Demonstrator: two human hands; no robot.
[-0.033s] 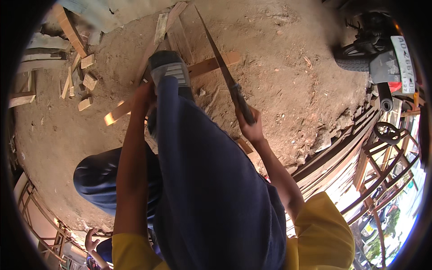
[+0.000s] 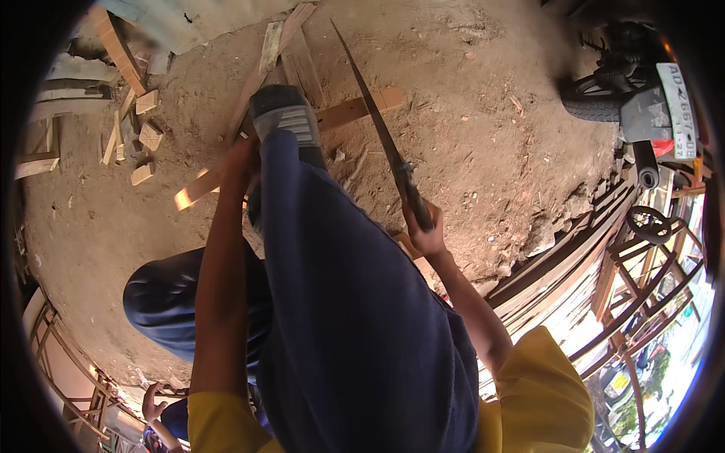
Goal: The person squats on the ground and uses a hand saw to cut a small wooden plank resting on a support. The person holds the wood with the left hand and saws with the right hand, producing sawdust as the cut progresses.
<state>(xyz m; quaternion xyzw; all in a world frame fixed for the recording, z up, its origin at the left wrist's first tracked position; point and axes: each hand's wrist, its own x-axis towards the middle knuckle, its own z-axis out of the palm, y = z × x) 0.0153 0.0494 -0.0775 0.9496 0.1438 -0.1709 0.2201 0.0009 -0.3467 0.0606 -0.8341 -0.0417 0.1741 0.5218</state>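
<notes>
My right hand (image 2: 427,235) is wrapped round the dark handle of a handsaw (image 2: 375,109). The long tapering blade points away from me and crosses over a wooden plank (image 2: 351,113) near its right end. That plank lies slantwise low over the dirt. A foot in a dark sandal (image 2: 285,113) presses on its middle. Just left of the foot, my left hand (image 2: 240,160) grips the plank; its fingers are partly hidden. The plank's left end sticks out past this hand in a patch of sunlight.
Offcut blocks (image 2: 150,136) lie at the left, and more boards (image 2: 302,64) beyond the foot. A motorcycle (image 2: 642,106) stands at the far right, above stacked timber (image 2: 559,264) and a wooden frame (image 2: 642,279). Another person's hand (image 2: 154,404) shows at lower left.
My right hand has drawn the saw slightly back toward me. The left hand, the foot and the plank look unmoved.
</notes>
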